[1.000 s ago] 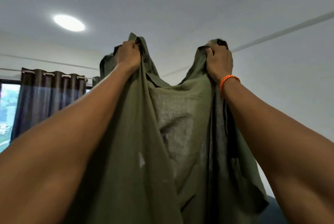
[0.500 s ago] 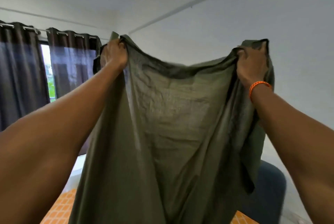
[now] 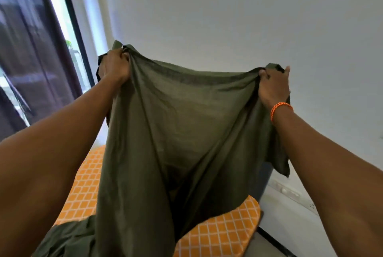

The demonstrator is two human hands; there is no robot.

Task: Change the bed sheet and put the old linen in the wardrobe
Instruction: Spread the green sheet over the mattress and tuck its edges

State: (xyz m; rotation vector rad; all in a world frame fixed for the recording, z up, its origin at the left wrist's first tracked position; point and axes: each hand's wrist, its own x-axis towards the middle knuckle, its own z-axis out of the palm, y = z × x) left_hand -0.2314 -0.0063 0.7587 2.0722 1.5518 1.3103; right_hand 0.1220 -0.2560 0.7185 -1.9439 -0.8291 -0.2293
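Observation:
An olive-green bed sheet (image 3: pixel 182 132) hangs spread in front of me, its top edge stretched between both raised hands. My left hand (image 3: pixel 115 65) grips the sheet's upper left corner in a fist. My right hand (image 3: pixel 273 86), with an orange band on its wrist, grips the upper right corner. The sheet's lower part drapes down onto a bed with an orange, white-checked cover (image 3: pixel 217 234) and bunches at the bottom left. The wardrobe is not in view.
Dark curtains (image 3: pixel 31 49) and a window with a black frame (image 3: pixel 68 24) stand at the left. A plain white wall (image 3: pixel 228 18) is ahead. A dark blue object (image 3: pixel 264 180) shows behind the sheet's right edge. Wall sockets (image 3: pixel 288 190) sit low on the right.
Both hands came down from overhead and moved apart, stretching the sheet's top edge wide. My view dropped from the ceiling to the wall and bed.

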